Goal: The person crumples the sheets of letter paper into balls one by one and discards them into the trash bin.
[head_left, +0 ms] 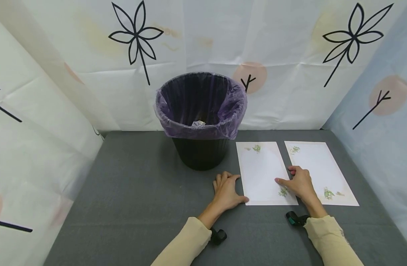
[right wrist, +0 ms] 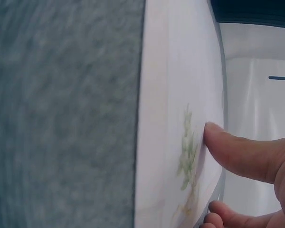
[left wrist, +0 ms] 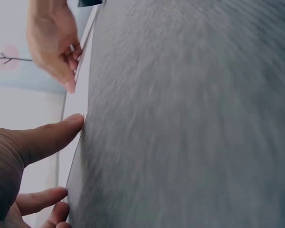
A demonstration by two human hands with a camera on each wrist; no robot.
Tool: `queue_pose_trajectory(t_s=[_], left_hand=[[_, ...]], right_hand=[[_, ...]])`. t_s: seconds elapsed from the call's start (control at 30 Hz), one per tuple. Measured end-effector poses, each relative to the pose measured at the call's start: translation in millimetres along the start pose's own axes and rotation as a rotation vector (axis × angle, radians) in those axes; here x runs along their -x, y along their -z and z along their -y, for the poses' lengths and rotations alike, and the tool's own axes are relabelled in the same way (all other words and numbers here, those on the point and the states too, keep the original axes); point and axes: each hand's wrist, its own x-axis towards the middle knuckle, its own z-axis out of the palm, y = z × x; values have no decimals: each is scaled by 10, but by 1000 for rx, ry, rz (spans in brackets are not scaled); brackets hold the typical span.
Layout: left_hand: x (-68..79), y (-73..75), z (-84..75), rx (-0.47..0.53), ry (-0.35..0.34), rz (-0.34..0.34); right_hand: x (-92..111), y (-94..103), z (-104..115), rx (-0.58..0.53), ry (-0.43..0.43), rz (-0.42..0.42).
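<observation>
A white sheet of paper (head_left: 259, 171) with green plant prints lies flat on the grey table. At its left edge is my left hand (head_left: 227, 193), thumb touching near the lower corner and fingers near the side. The left wrist view shows that thumb (left wrist: 61, 133) against the paper's edge. My right hand (head_left: 300, 181) is at the sheet's right side. Its thumb (right wrist: 237, 152) rests on the paper by a green plant print (right wrist: 187, 154), while the other fingers are at the edge. A second printed sheet (head_left: 318, 171) lies just to the right.
A black bin (head_left: 200, 153) lined with a purple bag (head_left: 234, 111) stands at the back, with a crumpled scrap (head_left: 198, 123) inside. Printed white cloth (head_left: 283, 99) hangs behind and on both sides of the grey table (head_left: 133, 192).
</observation>
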Motion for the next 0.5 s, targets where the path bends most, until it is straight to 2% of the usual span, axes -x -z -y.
queue_pose_trajectory(t_s=[0.3,0.43,0.5], left_hand=[[-29,-60,-71,-14,41,3],[-32,-66,-71,-11,47,6],[-31,-62,-75,-9,51,9]], right_hand=[[6,-2,61,-44,-33,29],[-18,17,57,-94,-66,46],[-22,23,46,-135,-74,29]])
